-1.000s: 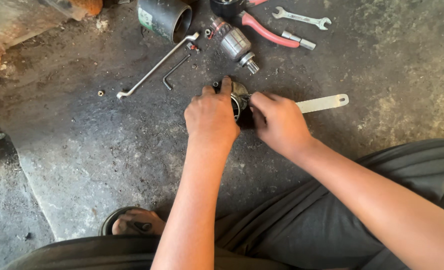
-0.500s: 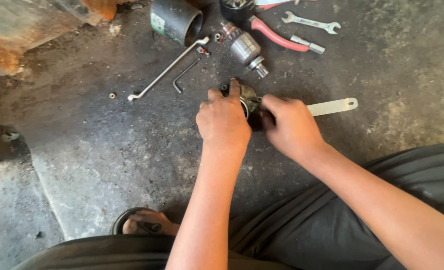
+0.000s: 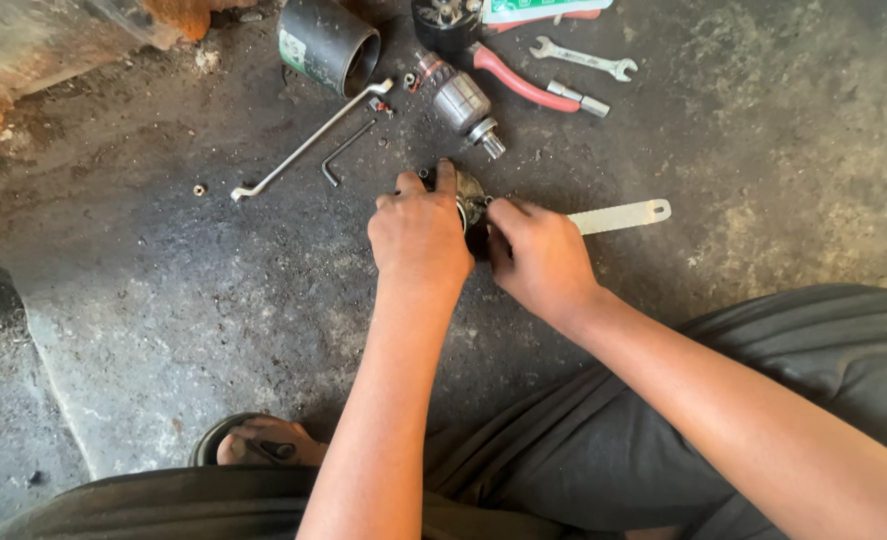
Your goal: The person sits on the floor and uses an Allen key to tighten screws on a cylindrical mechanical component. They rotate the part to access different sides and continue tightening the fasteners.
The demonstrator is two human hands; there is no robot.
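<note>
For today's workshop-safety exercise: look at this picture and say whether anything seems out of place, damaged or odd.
Nothing looks broken or spilled. The left hand and right hand grip a small metal part on the bare concrete floor. Tools lie scattered loosely: bent rod, hex key, spanner, red-handled pliers.

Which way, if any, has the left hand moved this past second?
No: the left hand, on the metal part, sits just as far from the bent rod.

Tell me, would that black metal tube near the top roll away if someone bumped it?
Probably yes. The black metal tube lies on its side on the concrete floor, so a nudge across its length could set it rolling. It looks thick-walled, so likely heavy and stiff. The bent rod lying beside it might stop it.
</note>
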